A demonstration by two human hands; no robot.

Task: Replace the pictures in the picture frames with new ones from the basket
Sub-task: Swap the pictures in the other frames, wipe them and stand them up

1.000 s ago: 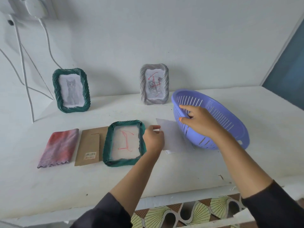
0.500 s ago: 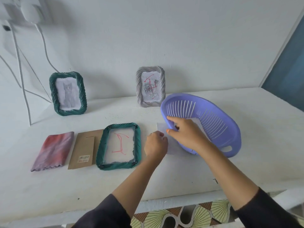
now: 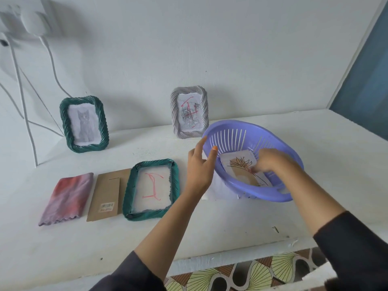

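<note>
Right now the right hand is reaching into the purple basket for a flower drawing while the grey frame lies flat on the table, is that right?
Not quite. In the head view the grey frame stands upright at the wall; the green frame lies flat. The right hand does reach into the purple basket for the flower drawing.

No text is legible. The brown backing card carries a white barcode sticker near its lower edge; its bars show, its digits are too small to read. The paper in the flat green frame bears a red hand-drawn mark, and the picture in the grey frame red strokes, neither readable as letters.
</note>
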